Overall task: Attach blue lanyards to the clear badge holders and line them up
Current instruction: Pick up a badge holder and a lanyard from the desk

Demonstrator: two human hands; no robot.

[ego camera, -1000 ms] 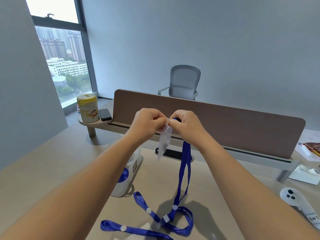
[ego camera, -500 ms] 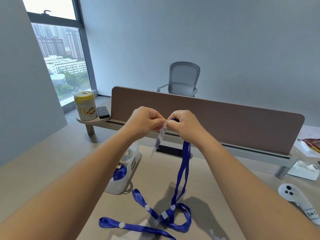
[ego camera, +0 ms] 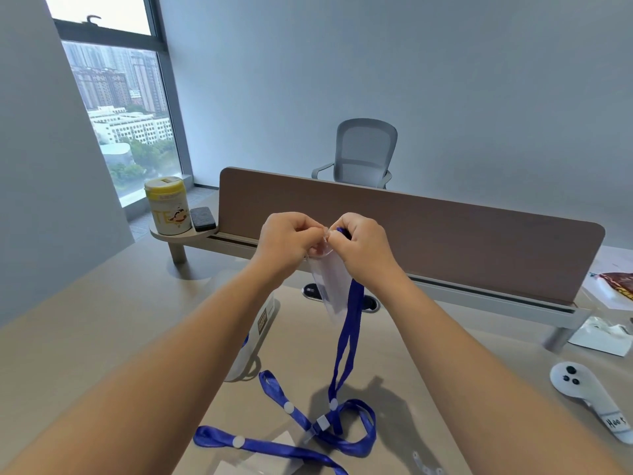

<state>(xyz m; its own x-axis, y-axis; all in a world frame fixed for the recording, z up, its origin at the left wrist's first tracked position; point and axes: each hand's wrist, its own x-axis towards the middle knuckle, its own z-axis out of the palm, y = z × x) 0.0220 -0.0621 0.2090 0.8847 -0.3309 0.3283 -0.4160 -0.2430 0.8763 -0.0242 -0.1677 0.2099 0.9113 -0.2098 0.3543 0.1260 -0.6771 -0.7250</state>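
Raised above the desk, my left hand [ego camera: 289, 240] pinches the top edge of a clear badge holder [ego camera: 330, 286] that hangs down between my hands. Close beside it, my right hand [ego camera: 363, 243] pinches the end of a blue lanyard [ego camera: 349, 334] at the holder's top. The strap drops down to the desk and coils there. A second blue lanyard [ego camera: 270, 443] lies flat near the front edge, over another clear holder [ego camera: 274, 461].
A white bag of supplies [ego camera: 255, 341] sits under my left forearm. A white controller [ego camera: 589, 395] lies at the right, crumpled wrapping [ego camera: 603, 332] behind it. A brown divider panel [ego camera: 445, 234] crosses the desk, with a yellow-lidded can [ego camera: 168, 209] on its left shelf.
The badge holder has turned from edge-on to broad-side and hangs lower between my hands. Both hands stay together at its top.
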